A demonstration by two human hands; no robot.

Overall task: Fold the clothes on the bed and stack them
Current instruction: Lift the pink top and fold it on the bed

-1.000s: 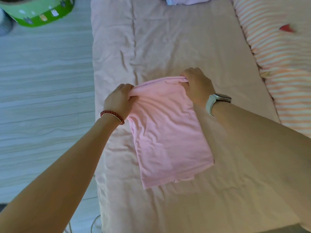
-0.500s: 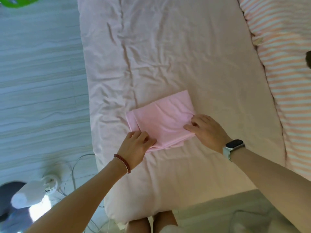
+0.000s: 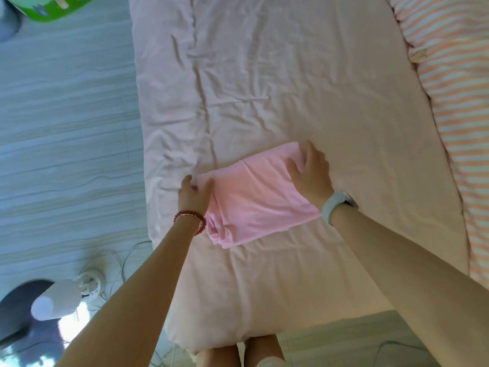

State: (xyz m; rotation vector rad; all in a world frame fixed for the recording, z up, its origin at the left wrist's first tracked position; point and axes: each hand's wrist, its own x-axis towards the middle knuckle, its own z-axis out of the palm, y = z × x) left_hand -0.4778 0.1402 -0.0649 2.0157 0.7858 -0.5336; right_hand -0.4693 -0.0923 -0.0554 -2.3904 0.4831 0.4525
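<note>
Since the earlier frame, both hands have been shifted to the far corners of the folded pink garment [image 3: 260,200]. Its long axis is laid near-left to far-right on the bed [image 3: 291,75]. It is gripped by the left hand [image 3: 194,196] and pressed by the spread right hand [image 3: 311,172].

No legible text, labels, brands or numbers in the head view. Green container [image 3: 53,7], top left: small white markings, too blurred to read. Watch [image 3: 338,205]: face turned away, nothing readable.
</note>
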